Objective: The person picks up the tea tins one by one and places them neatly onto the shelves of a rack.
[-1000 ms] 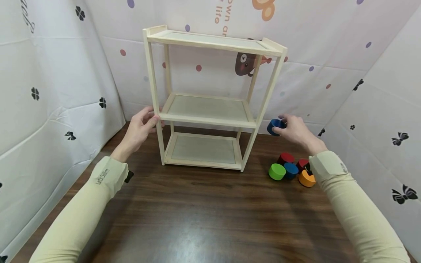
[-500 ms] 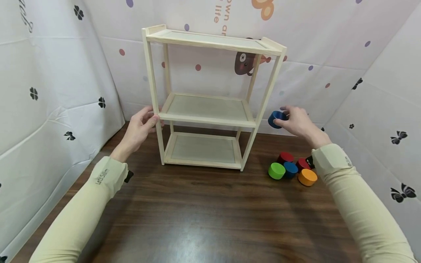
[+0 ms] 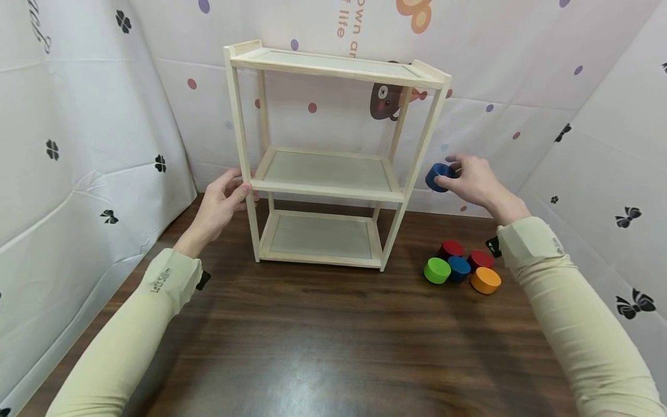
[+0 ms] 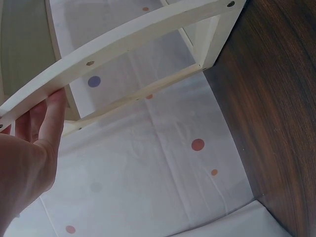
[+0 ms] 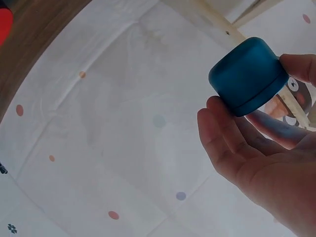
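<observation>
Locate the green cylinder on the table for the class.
In the head view the green cylinder stands on the table, right of the shelf, leftmost in a cluster, touching a blue cylinder.

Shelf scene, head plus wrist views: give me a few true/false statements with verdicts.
1. The right hand holds a blue cup in the air. True.
2. The left hand rests flat on the table. False: it grips the front left post of the shelf.
3. The middle shelf carries a green cup. False: all three levels are bare; the green cup sits on the table.
4. Five cups sit on the table right of the shelf. True: green, blue, two red, orange.
5. The held cup touches the shelf. False: it is apart from the right post.
</observation>
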{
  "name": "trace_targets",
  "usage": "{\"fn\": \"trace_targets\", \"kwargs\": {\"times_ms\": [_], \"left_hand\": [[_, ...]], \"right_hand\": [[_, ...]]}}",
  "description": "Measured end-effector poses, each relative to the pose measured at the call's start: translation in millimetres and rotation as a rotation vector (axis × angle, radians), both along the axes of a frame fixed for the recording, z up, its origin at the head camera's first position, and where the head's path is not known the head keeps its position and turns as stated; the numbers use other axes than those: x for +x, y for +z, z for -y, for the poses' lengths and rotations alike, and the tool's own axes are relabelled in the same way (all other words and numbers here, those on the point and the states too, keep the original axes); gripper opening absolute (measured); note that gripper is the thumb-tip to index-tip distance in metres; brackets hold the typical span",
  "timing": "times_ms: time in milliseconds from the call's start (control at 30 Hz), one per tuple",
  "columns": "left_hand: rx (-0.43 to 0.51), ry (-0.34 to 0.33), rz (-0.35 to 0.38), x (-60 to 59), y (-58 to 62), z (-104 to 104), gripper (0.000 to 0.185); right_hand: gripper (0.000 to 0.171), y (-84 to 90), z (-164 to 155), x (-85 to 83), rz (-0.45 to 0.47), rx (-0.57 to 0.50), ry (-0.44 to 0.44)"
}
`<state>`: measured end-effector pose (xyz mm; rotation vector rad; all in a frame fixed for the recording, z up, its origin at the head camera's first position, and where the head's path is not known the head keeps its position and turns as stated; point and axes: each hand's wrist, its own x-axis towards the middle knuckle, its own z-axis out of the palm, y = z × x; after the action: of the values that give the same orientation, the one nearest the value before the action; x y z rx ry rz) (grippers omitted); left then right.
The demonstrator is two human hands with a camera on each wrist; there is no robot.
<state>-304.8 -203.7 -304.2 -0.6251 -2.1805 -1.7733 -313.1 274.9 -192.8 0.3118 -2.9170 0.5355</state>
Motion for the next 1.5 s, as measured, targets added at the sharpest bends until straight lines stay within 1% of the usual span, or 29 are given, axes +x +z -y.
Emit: {"fn": "trace_targets", "kwargs": {"times_ms": [333, 600, 833, 1200, 1500], "left_hand": [[0.013, -0.01, -0.003, 0.3, -0.3, -0.1, 0.043], [-0.027, 0.015, -0.004, 1.2, 0.3, 0.0, 0.043], [-0.018, -0.012, -0.009, 2.2, -0.1, 0.0, 0.045], [-0.026, -0.004, -0.01, 2.6, 0.8, -0.3, 0.044], [-0.031, -0.001, -0.012, 2.8, 0.9, 0.0, 0.044]], "right_hand": [[0.065, 20.4, 4.3, 2.1, -0.048, 0.011, -0.007], [0.068, 35.5, 6.3, 3.7, -0.051, 0.006, -0.004], [0.069, 46.1, 9.1, 4.3, -0.064, 0.005, -0.012], [0.069, 63.1, 12.4, 5.4, -0.082, 0.01, -0.029], [0.066, 78.1, 16.5, 6.9, -0.142, 0.003, -0.019]]}}
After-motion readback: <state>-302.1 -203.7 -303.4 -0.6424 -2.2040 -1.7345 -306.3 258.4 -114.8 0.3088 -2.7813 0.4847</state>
